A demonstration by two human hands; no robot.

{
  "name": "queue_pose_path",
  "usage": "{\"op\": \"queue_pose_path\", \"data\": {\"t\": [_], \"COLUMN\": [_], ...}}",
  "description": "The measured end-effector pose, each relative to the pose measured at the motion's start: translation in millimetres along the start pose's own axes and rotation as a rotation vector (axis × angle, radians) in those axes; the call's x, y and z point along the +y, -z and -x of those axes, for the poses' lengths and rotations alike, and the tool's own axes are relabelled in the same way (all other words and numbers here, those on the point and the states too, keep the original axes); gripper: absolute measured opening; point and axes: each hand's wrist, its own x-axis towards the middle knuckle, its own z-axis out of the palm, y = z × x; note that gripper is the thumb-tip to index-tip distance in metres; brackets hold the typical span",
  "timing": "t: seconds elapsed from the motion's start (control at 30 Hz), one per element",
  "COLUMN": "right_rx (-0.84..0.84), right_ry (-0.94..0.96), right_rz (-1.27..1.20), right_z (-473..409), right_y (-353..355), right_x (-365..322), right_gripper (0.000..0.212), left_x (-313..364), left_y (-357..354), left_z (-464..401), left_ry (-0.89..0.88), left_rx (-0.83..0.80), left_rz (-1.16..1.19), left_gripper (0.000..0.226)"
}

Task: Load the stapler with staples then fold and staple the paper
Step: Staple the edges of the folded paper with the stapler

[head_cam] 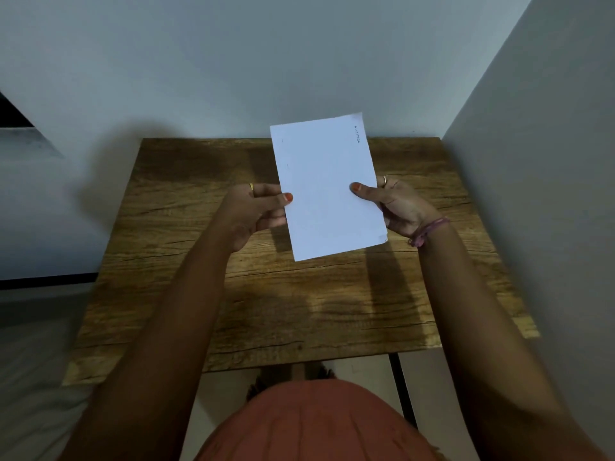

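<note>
A white sheet of paper (326, 184) is held above the wooden table (186, 294), tilted slightly to the left, with small handwriting near its top right corner. My left hand (256, 211) pinches its left edge, thumb on top. On the other side my right hand (396, 207) grips the right edge, thumb pressed on the sheet's face. The paper looks folded, with doubled edges at its lower right corner. No stapler or staples show in the view.
The table stands in a corner, a pale wall behind it and another wall (532, 194) close on the right. A bed with grey sheets (30, 361) lies to the left. A dark table leg (404, 390) shows below the front edge.
</note>
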Motion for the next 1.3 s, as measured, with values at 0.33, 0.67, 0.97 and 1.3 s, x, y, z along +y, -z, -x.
{"op": "queue_pose_path", "data": {"t": [0.33,0.67,0.97,1.3], "right_rx": [-0.011,0.062,0.024,0.114], "right_ry": [0.039,0.201,0.348,0.474], "right_rz": [0.031,0.13,0.21,0.29], "right_z": [-1.1,-1.1,3.4,4.4], "right_y": [7.6,10.2,9.7,22.1], "right_x": [0.2,8.1,5.6,-0.3], "right_gripper": [0.034,0.022,0.04,0.043], "left_x": [7.7,8.3,6.7,9.8], "left_y": [2.6,1.9,-10.9,-33.4], "left_z": [-1.5,-4.8,-8.0,-5.5], "left_ry": [0.003,0.019,0.06,0.096], "left_rx": [-0.008,-0.117,-0.079,0.002], "left_rz": [-0.081,-0.058,0.12,0.206], "left_gripper": [0.014,0.019,0.023,0.045]}}
